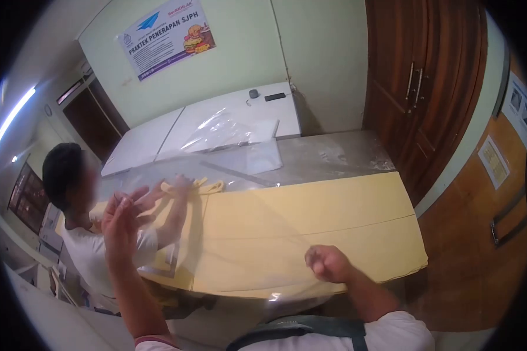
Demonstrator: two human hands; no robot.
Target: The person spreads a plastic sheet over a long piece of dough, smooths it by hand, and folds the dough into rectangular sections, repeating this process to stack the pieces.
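Note:
A thin, clear plastic sheet (284, 299) stretches in front of me over the yellow covering (357, 207) on the table. My left hand (122, 225) is raised at the left, its fingers pinched on the sheet. At the lower right my right hand (329, 264) is closed around the sheet above the yellow covering. Yellow-handled scissors (208, 187) lie beyond my left hand, beside a co-worker's hand (178, 182). Whether that hand touches them is hard to tell through the plastic.
A co-worker (79, 216) leans over the table at the left. A metal ruler (240, 174) lies past the yellow covering. Behind are white tables (170, 126) with more clear plastic (216, 131), a white board (264, 157) and a phone-like black object (275, 97). Wooden doors (424, 76) stand right.

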